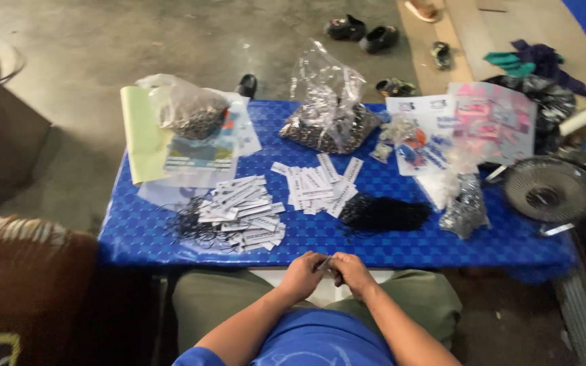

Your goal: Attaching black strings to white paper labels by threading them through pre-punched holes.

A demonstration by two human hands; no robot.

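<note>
Presently both hands, left hand and right hand, are pinching one small white tag together at the blue surface edge, where it seems likely to slip lapward.

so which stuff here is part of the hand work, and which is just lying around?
In use: left hand and right hand pinching a small tag; tag piles; black cords.
Lying about: shoes, fan, clear bag.
</note>
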